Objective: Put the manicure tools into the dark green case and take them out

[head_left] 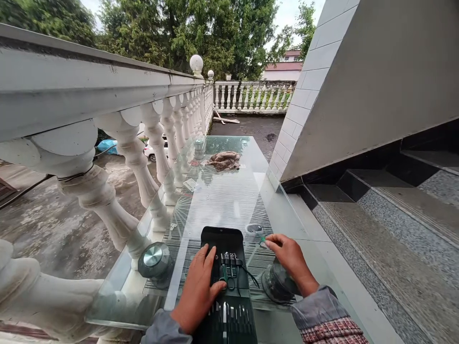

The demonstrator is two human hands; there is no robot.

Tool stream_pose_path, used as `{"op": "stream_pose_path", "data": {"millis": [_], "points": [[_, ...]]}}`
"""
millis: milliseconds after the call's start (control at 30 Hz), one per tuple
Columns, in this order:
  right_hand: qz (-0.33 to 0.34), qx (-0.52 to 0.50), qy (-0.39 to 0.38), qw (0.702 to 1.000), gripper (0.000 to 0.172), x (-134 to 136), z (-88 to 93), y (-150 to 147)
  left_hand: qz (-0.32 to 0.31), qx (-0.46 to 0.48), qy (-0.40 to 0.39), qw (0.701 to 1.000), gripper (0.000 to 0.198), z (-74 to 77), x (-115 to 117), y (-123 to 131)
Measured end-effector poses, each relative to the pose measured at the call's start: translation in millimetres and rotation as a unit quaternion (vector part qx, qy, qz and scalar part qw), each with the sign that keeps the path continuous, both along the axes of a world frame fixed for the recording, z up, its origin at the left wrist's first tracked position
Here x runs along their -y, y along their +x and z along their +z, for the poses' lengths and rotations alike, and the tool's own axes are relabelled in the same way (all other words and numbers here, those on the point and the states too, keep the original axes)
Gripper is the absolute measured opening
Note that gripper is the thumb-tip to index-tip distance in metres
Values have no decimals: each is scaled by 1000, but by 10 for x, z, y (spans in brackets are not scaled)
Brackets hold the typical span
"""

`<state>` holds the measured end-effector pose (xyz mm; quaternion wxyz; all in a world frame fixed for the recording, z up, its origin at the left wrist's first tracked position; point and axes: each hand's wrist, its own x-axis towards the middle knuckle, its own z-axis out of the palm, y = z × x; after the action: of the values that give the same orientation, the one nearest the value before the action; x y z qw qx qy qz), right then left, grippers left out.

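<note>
An open black case (pixel 221 235) lies on the glass table, with nail clippers (pixel 229 258) and green-handled scissors (pixel 231 283) in its middle part and several slim metal tools (pixel 233 315) in the lower part. My left hand (pixel 199 289) rests on the case's left side, fingers apart, the thumb by the scissors' handle. Right of the case, my right hand (pixel 289 255) pinches a small green-handled tool (pixel 263 240) between thumb and fingers, just above the glass. A small dark oval item (pixel 255 229) lies beside that tool.
A faceted table leg with a silver top (pixel 155 257) shows at left. On the far end of the glass table (pixel 215 200) lies a crumpled brown cloth (pixel 225 161). A white balustrade (pixel 143 177) runs along the left, stone steps (pixel 358 224) rise at right.
</note>
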<state>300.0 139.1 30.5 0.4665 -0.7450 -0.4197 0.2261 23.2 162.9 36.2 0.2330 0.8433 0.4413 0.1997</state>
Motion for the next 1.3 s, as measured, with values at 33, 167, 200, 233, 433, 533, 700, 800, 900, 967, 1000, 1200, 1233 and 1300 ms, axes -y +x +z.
{"op": "stream_pose_path", "data": {"millis": [33, 167, 200, 233, 433, 533, 700, 800, 900, 967, 1000, 1200, 1233, 1300], "points": [[-7, -9, 8, 1000, 25, 0, 0, 7, 0, 0, -1, 1000, 74, 5, -1, 1], [-30, -62, 38, 997, 40, 1, 1, 10, -1, -1, -2, 1000, 72, 24, -2, 0], [-32, -74, 44, 996, 42, 3, 7, 1, -3, -2, -2, 1000, 72, 28, 0, -1], [-31, -85, 48, 995, 42, 8, 16, -12, -5, -4, -2, 1000, 72, 32, 3, -3], [-35, -109, 76, 991, 30, 67, 102, -93, -8, -8, 3, 1000, 71, 79, 38, -13], [-63, -112, 93, 987, 30, 94, 141, -118, -9, -5, 7, 1000, 71, 108, 55, -22], [-76, -144, 116, 980, 36, 117, 203, -219, -8, 6, 16, 1000, 71, 109, 62, -39], [-45, -189, 141, 971, 35, 149, 247, -359, -6, 25, 25, 999, 67, 85, 56, -55], [22, -213, 154, 965, 32, 214, 297, -560, 5, 66, 37, 997, 55, 91, 49, -73], [88, -186, 159, 966, 26, 272, 331, -723, 15, 95, 33, 995, 45, 132, 49, -79], [123, -158, 166, 966, 22, 303, 346, -810, 19, 108, 24, 994, 40, 163, 51, -80], [253, 28, 245, 935, 11, 456, 369, -1272, 34, 227, -117, 966, 24, 330, 63, -67], [263, 43, 258, 928, 11, 469, 359, -1320, 36, 255, -153, 954, 25, 340, 60, -66], [276, 77, 281, 916, 10, 481, 334, -1383, 40, 302, -219, 927, 28, 349, 49, -70]]}}
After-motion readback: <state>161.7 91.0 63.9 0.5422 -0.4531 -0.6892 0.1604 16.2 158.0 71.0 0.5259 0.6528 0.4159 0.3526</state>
